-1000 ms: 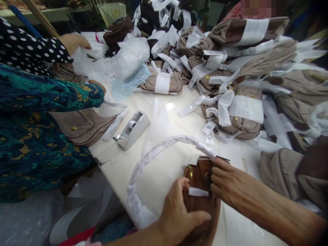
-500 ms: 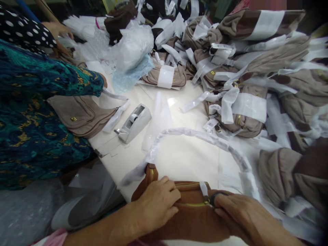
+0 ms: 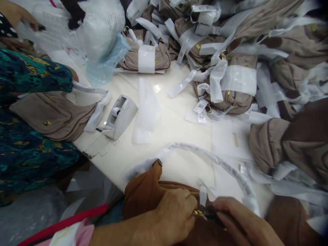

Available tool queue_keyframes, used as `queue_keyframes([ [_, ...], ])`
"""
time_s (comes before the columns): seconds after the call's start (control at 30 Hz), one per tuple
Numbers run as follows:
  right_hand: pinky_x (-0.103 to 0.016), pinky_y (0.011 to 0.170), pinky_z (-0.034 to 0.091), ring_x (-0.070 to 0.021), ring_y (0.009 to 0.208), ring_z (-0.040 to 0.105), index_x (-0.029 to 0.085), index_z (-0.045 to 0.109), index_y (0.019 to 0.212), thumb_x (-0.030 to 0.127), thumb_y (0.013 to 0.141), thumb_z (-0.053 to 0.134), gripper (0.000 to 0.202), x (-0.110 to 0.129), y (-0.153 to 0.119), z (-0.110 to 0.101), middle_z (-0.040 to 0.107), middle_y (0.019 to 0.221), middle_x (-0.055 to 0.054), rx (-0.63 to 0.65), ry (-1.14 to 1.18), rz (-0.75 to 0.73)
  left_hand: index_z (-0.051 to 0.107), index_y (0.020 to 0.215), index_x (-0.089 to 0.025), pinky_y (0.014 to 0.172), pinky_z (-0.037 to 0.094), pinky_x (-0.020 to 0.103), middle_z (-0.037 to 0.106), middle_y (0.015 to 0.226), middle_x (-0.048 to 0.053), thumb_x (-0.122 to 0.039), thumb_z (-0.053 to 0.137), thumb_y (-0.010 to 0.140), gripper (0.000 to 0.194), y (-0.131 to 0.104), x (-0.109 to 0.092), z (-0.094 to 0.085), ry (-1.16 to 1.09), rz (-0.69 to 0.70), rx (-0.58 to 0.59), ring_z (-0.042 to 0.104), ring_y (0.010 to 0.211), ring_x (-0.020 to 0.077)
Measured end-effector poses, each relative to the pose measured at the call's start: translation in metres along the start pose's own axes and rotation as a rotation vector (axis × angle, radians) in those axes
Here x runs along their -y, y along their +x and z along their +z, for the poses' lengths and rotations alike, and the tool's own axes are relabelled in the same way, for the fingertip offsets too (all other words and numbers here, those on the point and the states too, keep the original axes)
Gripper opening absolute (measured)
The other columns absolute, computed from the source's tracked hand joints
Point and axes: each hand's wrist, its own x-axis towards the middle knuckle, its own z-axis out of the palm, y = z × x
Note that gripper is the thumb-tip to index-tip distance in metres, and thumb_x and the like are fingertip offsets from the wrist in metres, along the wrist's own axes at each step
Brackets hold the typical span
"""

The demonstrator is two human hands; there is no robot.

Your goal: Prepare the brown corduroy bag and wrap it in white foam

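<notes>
A brown bag (image 3: 143, 191) with a gold zipper (image 3: 198, 212) lies at the table's front edge. Its strap (image 3: 200, 150), wrapped in white, arcs over the table behind it. My left hand (image 3: 176, 212) is closed on the bag's fabric along the zipper, its fingertips mostly hidden. Close beside it, my right hand (image 3: 241, 218) pinches a dark piece (image 3: 211, 212) at the zipper's right end; whether this is the zipper pull I cannot make out. Between the hands a white wrapped tab (image 3: 203, 195) sticks up from the bag.
A tape dispenser (image 3: 118, 116) and a white sheet (image 3: 146, 112) lie ahead on the table (image 3: 176, 126). Grey-brown wrapped bags (image 3: 238, 82) pile up at the right and back. At left, a co-worker's sleeve (image 3: 36, 73) is beside another grey-brown bag (image 3: 53, 114).
My left hand has slid right along the zipper, up to my right hand. The bag's left end has tipped up and its strap has sunk lower. The view has shifted.
</notes>
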Motion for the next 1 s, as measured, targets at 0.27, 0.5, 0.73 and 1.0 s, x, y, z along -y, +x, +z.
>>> queue_keyframes([
  [0.27,-0.028,0.06,0.042,-0.014,0.07,0.053,0.022,0.052,0.082,0.017,0.081,0.048,0.006,-0.004,0.034,-0.007,0.06,0.082,0.001,0.338,-0.061,-0.339,0.052,0.077,-0.016,0.067,0.043,0.031,0.057,0.083,0.002,-0.024,0.061,0.074,0.013,0.006,-0.008,0.008,-0.005,-0.075,-0.016,0.052,0.076,0.0187],
  [0.5,-0.04,0.069,0.036,-0.02,0.077,0.047,0.018,0.053,0.083,0.02,0.085,0.039,0.014,-0.017,0.047,-0.01,0.057,0.079,-0.005,0.238,-0.273,-0.655,0.059,0.086,-0.016,0.079,0.042,0.032,0.061,0.091,0.004,-0.027,0.051,0.084,0.013,0.01,-0.006,-0.014,-0.043,0.021,0.0,0.053,0.089,0.0201],
  [0.73,-0.04,0.07,0.037,-0.0186,0.068,0.046,0.019,0.053,0.083,0.02,0.083,0.045,0.008,-0.024,0.052,-0.008,0.056,0.075,-0.002,0.279,-0.302,-0.666,0.06,0.079,-0.016,0.067,0.042,0.023,0.062,0.082,0.0,-0.025,0.059,0.078,0.009,0.025,0.008,-0.013,-0.156,0.082,0.087,0.057,0.078,0.0156],
  [1.0,-0.028,0.059,0.036,-0.0142,0.068,0.047,0.015,0.054,0.088,0.012,0.085,0.044,0.01,-0.045,0.057,-0.008,0.055,0.078,-0.004,0.428,-0.107,-0.54,0.057,0.075,-0.016,0.064,0.037,0.022,0.06,0.073,-0.001,-0.02,0.058,0.076,0.004,0.026,0.002,0.006,-0.217,-0.066,-0.094,0.054,0.071,0.0126],
])
